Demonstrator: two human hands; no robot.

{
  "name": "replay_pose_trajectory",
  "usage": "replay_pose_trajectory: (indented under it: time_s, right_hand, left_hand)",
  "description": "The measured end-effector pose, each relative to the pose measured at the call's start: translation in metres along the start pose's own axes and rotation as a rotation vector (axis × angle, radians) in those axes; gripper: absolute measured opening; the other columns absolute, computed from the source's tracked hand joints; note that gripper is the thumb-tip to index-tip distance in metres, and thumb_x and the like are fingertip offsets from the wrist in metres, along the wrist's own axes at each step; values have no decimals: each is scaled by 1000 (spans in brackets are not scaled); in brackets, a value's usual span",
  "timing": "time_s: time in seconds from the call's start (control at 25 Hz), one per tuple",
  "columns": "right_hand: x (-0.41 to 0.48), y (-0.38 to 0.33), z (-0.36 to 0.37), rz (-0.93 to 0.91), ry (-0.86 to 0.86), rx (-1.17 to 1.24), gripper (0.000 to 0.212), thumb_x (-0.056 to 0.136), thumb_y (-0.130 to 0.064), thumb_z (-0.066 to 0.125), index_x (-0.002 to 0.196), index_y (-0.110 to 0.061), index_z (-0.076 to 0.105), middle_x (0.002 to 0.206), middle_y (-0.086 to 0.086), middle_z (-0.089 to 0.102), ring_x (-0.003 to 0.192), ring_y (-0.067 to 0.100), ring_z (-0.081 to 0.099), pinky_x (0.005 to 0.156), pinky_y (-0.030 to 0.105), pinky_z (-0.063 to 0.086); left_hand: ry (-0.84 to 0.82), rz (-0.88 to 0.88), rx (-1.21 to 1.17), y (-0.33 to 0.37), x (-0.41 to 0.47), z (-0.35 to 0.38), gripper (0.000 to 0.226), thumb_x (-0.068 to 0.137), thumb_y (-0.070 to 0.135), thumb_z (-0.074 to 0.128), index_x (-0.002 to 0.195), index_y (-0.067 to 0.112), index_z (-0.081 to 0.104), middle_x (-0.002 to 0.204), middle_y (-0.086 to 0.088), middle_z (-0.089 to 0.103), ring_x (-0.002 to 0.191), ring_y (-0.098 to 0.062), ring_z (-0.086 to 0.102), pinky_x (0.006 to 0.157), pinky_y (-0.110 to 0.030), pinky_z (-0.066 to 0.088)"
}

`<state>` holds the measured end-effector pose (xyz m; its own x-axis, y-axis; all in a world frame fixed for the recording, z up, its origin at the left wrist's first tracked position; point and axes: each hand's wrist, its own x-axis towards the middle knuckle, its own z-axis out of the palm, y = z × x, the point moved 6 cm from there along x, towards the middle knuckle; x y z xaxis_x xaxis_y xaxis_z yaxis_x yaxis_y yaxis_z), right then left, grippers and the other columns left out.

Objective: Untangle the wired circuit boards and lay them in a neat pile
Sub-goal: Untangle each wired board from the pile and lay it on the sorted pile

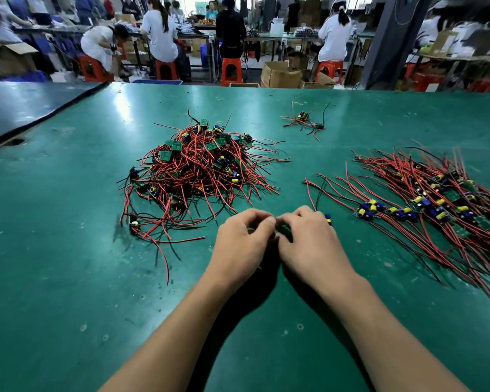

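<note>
Circuit board (328,219) is pinched low over the table (68,250) between left hand (244,244) and right hand (309,241), both curled tight on it, wires (311,193) trailing forward, and the neat pile (441,210) lies rightward, nearer the right hand.

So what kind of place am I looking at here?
Most likely an electronics assembly factory: a tangled heap of wired circuit boards and a sorted pile lie on a green work table, and workers sit on red stools behind.
</note>
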<state>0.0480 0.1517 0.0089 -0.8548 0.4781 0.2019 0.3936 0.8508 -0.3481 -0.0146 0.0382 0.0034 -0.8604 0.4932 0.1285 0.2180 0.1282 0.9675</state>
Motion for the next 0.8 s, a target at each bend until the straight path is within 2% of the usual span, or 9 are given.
replay_pose_trajectory:
  time_s: [0.08,0.16,0.28,0.4,0.48,0.52,0.6,0.72,0.8]
  right_hand:
    - [3,16,-6,116,28,-68,33,94,-47,56,118,-27,66,122,3,57,119,28,47,96,39,39]
    - [6,36,-12,228,41,-148,43,93,-55,53,123,-26,64,131,6,55,124,29,44,99,40,36]
    - [7,55,-14,354,45,-188,55,93,-58,50,132,-21,58,140,11,50,130,34,38,104,44,32]
    - [6,46,-9,288,74,-148,51,94,-54,51,131,-20,58,139,9,50,130,33,38,104,44,32]
    - [6,28,-1,151,88,-58,45,94,-51,55,128,-22,62,136,4,52,128,27,40,103,40,32]
    - [5,19,4,85,84,-15,42,94,-49,56,127,-23,63,133,1,54,127,25,41,102,37,31]
    - [2,4,14,-10,70,36,39,93,-47,59,125,-24,66,129,-1,57,125,22,44,102,35,32]
    - [2,0,16,-42,85,106,33,91,-43,64,117,-24,71,123,0,61,122,22,48,100,35,34]
    - [4,4,14,-22,105,154,26,89,-37,67,111,-24,74,119,0,63,119,23,52,100,36,37]
  left_hand:
    - [89,253,382,15,-7,-3,12,89,17,64,98,15,71,84,4,69,74,-10,60,76,-28,50]
    - [183,318,621,21,-10,-12,21,85,20,62,106,16,68,95,1,64,89,-20,59,80,-34,48]
    - [377,196,844,19,-5,-38,34,80,23,61,114,21,62,113,-4,54,109,-26,48,91,-40,39]
    - [324,-88,969,0,2,-52,48,85,33,56,131,24,47,145,-11,35,141,-32,22,112,-58,17]
    - [195,-221,986,-15,4,-52,55,93,41,48,144,24,34,156,-14,23,148,-33,8,114,-64,3]
    - [151,-217,965,-19,5,-51,56,95,42,45,147,23,31,157,-16,22,149,-32,8,115,-61,2]
    - [124,-77,834,-16,8,-43,54,97,34,47,147,20,33,155,-17,27,146,-28,20,119,-49,9]
    - [24,158,528,-2,5,-19,51,92,14,56,142,12,45,150,-15,38,141,-24,31,115,-22,17]
    - [-50,239,429,4,0,-6,47,89,4,57,136,8,53,145,-13,45,138,-21,37,114,-15,20]
